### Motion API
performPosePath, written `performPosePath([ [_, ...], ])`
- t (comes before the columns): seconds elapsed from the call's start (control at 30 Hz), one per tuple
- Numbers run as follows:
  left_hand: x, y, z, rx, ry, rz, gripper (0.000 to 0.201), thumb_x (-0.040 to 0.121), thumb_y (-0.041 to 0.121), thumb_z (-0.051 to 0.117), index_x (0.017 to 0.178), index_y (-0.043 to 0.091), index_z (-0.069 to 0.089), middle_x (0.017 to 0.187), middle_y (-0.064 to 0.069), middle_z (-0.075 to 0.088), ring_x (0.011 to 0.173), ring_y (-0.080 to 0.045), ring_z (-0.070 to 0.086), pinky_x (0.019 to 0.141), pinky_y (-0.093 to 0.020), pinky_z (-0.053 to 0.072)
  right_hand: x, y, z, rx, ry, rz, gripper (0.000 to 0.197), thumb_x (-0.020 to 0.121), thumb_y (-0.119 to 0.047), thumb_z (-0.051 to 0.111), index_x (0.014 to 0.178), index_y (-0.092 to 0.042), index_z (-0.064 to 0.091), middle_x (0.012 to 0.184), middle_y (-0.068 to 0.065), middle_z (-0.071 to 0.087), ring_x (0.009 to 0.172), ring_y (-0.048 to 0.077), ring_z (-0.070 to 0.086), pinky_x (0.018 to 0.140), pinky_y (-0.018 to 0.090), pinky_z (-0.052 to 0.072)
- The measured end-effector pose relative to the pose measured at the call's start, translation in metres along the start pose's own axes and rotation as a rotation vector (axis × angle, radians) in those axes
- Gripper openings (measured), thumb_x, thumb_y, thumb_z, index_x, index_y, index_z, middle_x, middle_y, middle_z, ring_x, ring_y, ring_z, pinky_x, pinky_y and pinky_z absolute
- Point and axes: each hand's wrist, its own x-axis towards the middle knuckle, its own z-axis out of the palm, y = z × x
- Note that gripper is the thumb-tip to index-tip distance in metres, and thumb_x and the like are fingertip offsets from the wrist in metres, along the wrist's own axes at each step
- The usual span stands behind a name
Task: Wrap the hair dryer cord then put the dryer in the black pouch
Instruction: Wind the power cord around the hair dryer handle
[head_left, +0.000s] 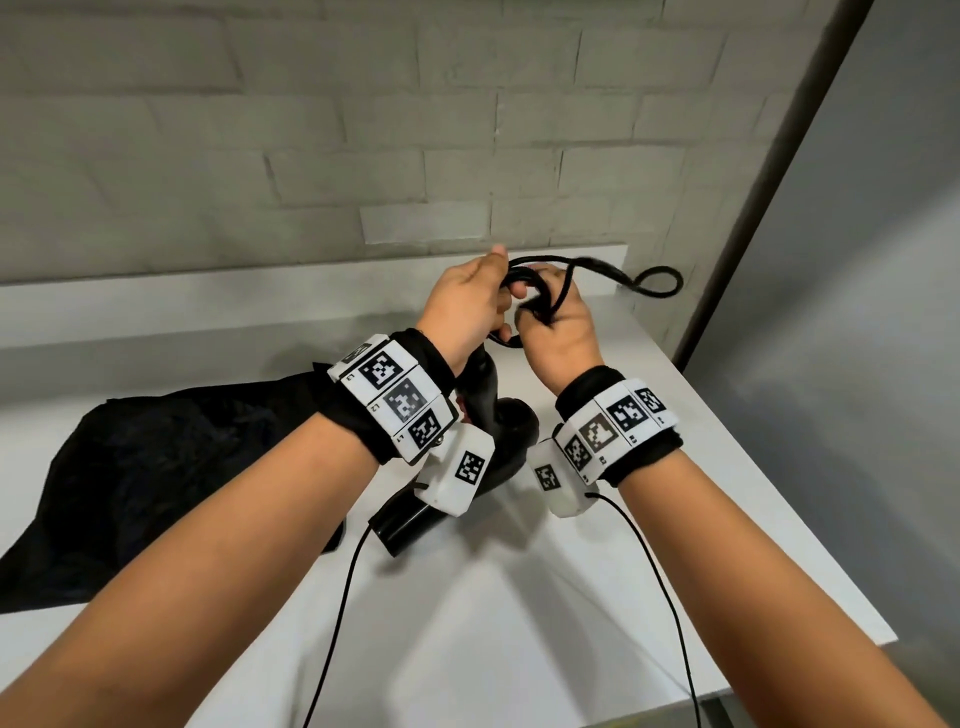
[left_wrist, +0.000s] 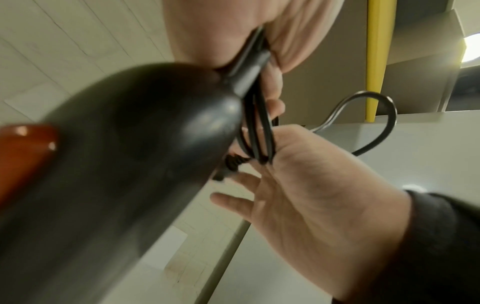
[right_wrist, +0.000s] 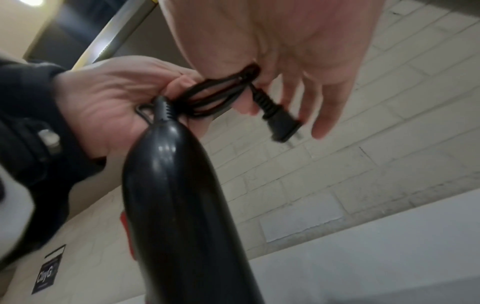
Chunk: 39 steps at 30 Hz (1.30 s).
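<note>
Both our hands are raised together above the white table (head_left: 519, 597), working the black cord (head_left: 657, 280) of the hair dryer (head_left: 498, 431). Our left hand (head_left: 467, 306) grips the top of the dryer's handle with several cord loops pinched under its curled fingers, so the dryer hangs below it, nozzle toward the near left. Our right hand (head_left: 558, 325) has its thumb and forefinger closed on the cord bundle just beside the left hand, while its other fingers (right_wrist: 327, 115) stretch loosely; the plug (right_wrist: 281, 125) dangles under them. One free loop of cord swings out to the far right. On the left of the table lies the black pouch (head_left: 156, 478), crumpled, touching the dryer's nozzle end.
</note>
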Motion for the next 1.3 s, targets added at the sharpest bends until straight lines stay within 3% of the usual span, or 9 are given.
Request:
performPosePath([
  [0.13, 0.004, -0.003, -0.002, 0.036, -0.026, 0.015, 0.04, 0.099, 0.029, 0.035, 0.065, 0.013, 0.048, 0.045, 0.005, 0.041, 0.035, -0.007, 0.035, 0.036, -0.018, 0.034, -0.005, 0.01, -0.002, 0.24, -0.106, 0.035, 0.019, 0.076, -0.019, 0.046, 0.084, -0.035, 0.054, 0.08, -0.01, 0.058, 0.074, 0.009, 0.055, 0.086, 0.042, 0.047],
  [0.23, 0.007, -0.003, -0.006, 0.054, -0.021, 0.01, 0.044, 0.099, 0.031, 0.033, 0.065, 0.01, 0.05, 0.032, 0.012, 0.029, 0.028, -0.004, 0.025, 0.037, -0.019, 0.035, -0.012, 0.012, -0.018, -0.018, -0.299, -0.03, 0.017, 0.082, -0.038, 0.038, 0.091, -0.025, 0.046, 0.074, -0.014, 0.048, 0.068, 0.001, 0.047, 0.071, 0.023, 0.041],
  [0.3, 0.007, -0.003, -0.009, 0.029, -0.008, 0.01, 0.046, 0.1, 0.032, 0.032, 0.064, 0.009, 0.051, 0.031, 0.013, 0.027, 0.028, -0.004, 0.023, 0.037, -0.017, 0.034, -0.014, 0.02, -0.031, -0.228, -0.449, -0.052, 0.034, 0.083, -0.048, 0.028, 0.091, -0.019, 0.044, 0.074, -0.01, 0.048, 0.07, 0.008, 0.048, 0.071, 0.026, 0.041],
  [0.43, 0.009, -0.001, -0.014, -0.036, 0.009, 0.003, 0.045, 0.1, 0.032, 0.031, 0.066, 0.01, 0.051, 0.032, 0.014, 0.025, 0.028, -0.004, 0.021, 0.037, -0.016, 0.033, -0.015, 0.063, -0.051, -0.766, -0.581, 0.248, 0.034, 0.096, -0.039, 0.026, 0.085, -0.022, 0.054, 0.091, 0.003, 0.057, 0.088, 0.022, 0.051, 0.094, 0.039, 0.038],
  [0.57, 0.008, 0.0, -0.016, -0.117, 0.004, -0.019, 0.046, 0.1, 0.034, 0.029, 0.067, 0.01, 0.051, 0.034, 0.013, 0.024, 0.029, -0.004, 0.018, 0.037, -0.016, 0.032, -0.028, 0.099, -0.063, -1.134, -0.824, 0.548, 0.039, 0.093, -0.013, 0.036, 0.133, -0.009, 0.039, 0.135, 0.017, 0.048, 0.121, 0.029, 0.049, 0.097, 0.034, 0.04],
  [0.73, 0.004, 0.0, -0.011, -0.111, -0.015, -0.019, 0.045, 0.1, 0.033, 0.028, 0.068, 0.01, 0.05, 0.034, 0.012, 0.024, 0.029, -0.004, 0.019, 0.039, -0.016, 0.033, -0.026, 0.095, -0.064, -0.898, -0.461, 0.463, 0.031, 0.09, -0.014, 0.042, 0.119, -0.012, 0.053, 0.121, 0.014, 0.059, 0.108, 0.031, 0.057, 0.092, 0.034, 0.045],
  [0.9, 0.002, 0.0, -0.011, -0.102, -0.016, -0.02, 0.046, 0.1, 0.034, 0.029, 0.068, 0.01, 0.051, 0.034, 0.013, 0.025, 0.03, -0.004, 0.019, 0.038, -0.016, 0.034, -0.009, 0.018, -0.048, -0.009, -0.018, 0.12, 0.032, 0.099, -0.02, 0.026, 0.108, -0.011, 0.056, 0.084, -0.001, 0.057, 0.075, 0.017, 0.054, 0.06, 0.009, 0.045],
  [1.17, -0.002, 0.002, -0.007, -0.036, -0.031, -0.03, 0.047, 0.1, 0.036, 0.027, 0.064, 0.012, 0.046, 0.032, 0.013, 0.027, 0.029, -0.004, 0.022, 0.038, -0.015, 0.035, -0.015, -0.028, -0.018, 0.235, 0.113, -0.167, 0.012, 0.085, -0.032, 0.038, 0.08, -0.036, 0.048, 0.091, 0.003, 0.053, 0.084, 0.026, 0.054, 0.075, 0.04, 0.045],
  [1.3, -0.001, 0.004, -0.011, -0.089, 0.016, -0.054, 0.046, 0.099, 0.037, 0.03, 0.064, 0.012, 0.047, 0.031, 0.011, 0.029, 0.03, -0.004, 0.024, 0.037, -0.017, 0.035, -0.024, -0.019, -0.01, 0.274, -0.027, -0.203, 0.007, 0.081, -0.026, 0.045, 0.077, -0.031, 0.049, 0.103, 0.002, 0.04, 0.09, 0.013, 0.051, 0.077, 0.019, 0.044],
])
